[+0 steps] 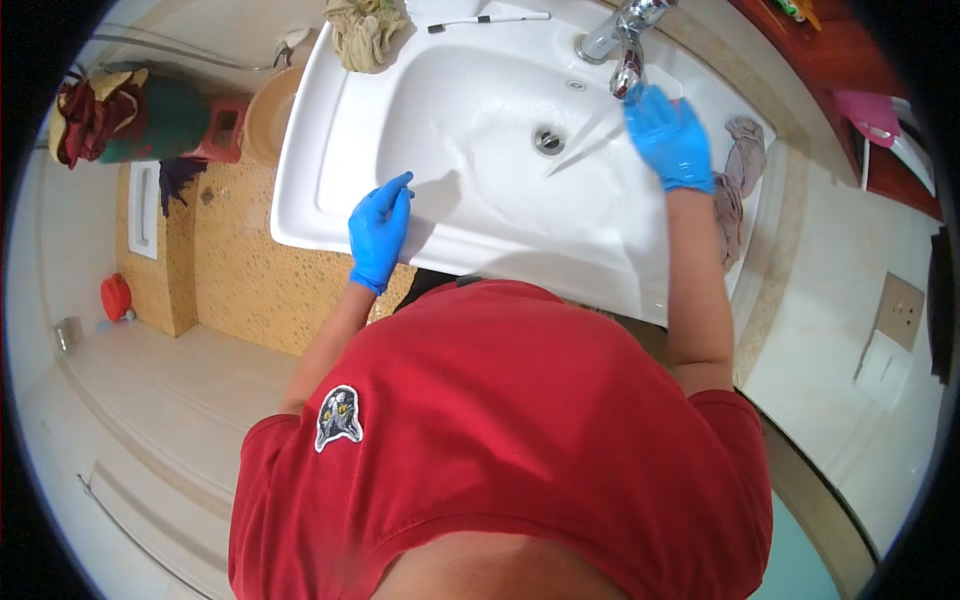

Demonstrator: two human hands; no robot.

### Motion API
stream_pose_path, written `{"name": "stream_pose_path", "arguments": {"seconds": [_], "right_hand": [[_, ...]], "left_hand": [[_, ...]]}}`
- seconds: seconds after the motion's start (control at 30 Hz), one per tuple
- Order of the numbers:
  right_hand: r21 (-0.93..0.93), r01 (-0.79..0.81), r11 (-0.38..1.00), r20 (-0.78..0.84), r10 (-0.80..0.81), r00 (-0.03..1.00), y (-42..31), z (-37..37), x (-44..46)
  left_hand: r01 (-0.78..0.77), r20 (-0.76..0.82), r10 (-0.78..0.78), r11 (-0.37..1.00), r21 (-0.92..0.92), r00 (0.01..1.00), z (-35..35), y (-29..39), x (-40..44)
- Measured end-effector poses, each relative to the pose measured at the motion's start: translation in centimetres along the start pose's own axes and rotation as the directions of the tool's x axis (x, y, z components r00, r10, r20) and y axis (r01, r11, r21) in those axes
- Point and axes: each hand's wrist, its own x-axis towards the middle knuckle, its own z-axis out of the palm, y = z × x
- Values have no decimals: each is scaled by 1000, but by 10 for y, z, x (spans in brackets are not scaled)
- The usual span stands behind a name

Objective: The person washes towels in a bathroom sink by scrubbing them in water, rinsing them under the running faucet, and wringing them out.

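My left hand (378,232), in a wet blue glove, hovers at the front left rim of the white sink (330,190). Its fingers are loosely stretched and hold nothing. On the back right side of the basin, beside the chrome faucet (628,70), is my right hand (672,140) in a matching glove. Its fingers are bent downward and slightly blurred. A small reddish edge peeks out past the fingertips; what it belongs to is hidden. Water runs from the spout toward the drain (549,141).
A crumpled greenish cloth (362,35) lies on the back left corner, a black-and-white brush (488,20) on the back ledge. Greyish-brown fabric (738,180) drapes along the right rim. To the left stand a tan basin (272,115) and a green bucket (170,118).
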Motion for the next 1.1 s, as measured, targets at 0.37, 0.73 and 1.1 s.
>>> {"name": "stream_pose_path", "arguments": {"seconds": [0.37,0.73,1.1], "right_hand": [[411,-71,-909,132,-18,991,-148,-53,50],[-221,438,-871,726,152,670,-122,-35,68],[-262,463,-847,720,148,678,-152,-25,37]], "left_hand": [[21,-1,-21,999,-30,1000,2,-4,-2],[2,-9,-2,999,36,1000,1,-5,2],[138,-11,-144,965,-225,989,7,-15,6]]}}
